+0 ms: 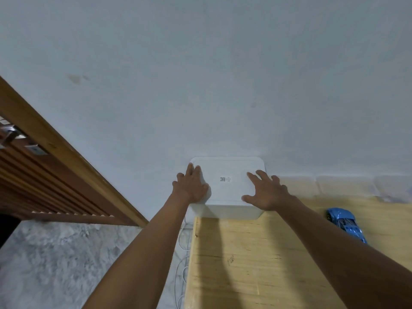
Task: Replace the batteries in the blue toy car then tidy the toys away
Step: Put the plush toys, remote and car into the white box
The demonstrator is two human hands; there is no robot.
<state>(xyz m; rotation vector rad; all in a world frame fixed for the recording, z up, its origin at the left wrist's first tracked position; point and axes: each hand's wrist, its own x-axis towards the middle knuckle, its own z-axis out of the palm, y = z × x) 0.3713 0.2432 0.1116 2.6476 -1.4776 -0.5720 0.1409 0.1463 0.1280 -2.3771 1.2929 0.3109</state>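
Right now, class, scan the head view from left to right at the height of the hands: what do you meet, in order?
Slatted wooden door → left hand → QR label on the white box lid → right hand → blue toy car.

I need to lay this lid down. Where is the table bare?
The wooden table is bare in front of the white box, between the forearms, and right up to the blue toy car. Crowded: left hand and right hand on the lid; pale blurred things along the wall.
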